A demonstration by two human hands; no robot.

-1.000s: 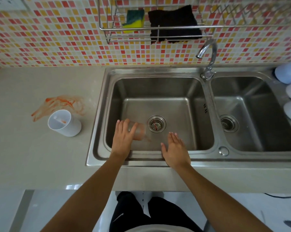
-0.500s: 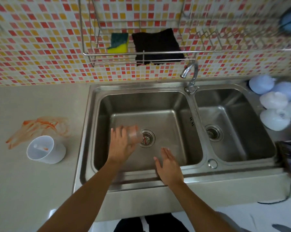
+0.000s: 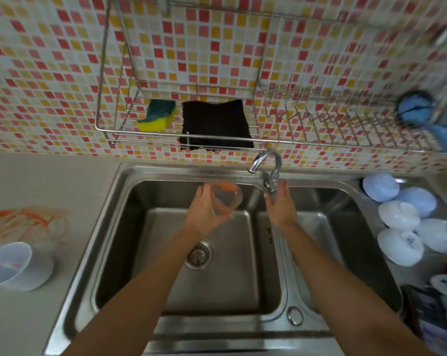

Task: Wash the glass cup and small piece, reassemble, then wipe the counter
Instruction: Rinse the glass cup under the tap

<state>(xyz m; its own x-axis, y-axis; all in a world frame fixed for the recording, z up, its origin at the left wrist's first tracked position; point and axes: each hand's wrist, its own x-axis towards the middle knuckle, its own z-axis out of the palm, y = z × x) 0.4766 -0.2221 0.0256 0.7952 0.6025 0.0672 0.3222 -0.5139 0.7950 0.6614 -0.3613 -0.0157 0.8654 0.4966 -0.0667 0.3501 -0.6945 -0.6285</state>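
Left hand [image 3: 204,214]: gripping the glass cup [image 3: 226,199], fingers curling round its wall, holding it tilted over the left sink basin [image 3: 165,201] just below the faucet spout [image 3: 264,160]; orange residue is showing inside the rim. Right hand [image 3: 280,204]: reaching to the faucet base, fingers straight and relaxed, holding nothing. White plastic cup [image 3: 14,265]: sitting on the bench [image 3: 50,181] left of the sink, beside an orange smear [image 3: 29,222]. Wire rack [image 3: 191,140]: carrying a yellow-green sponge [image 3: 156,116] and a black cloth [image 3: 214,127]. White lids [image 3: 407,222]: lying right of the sink.
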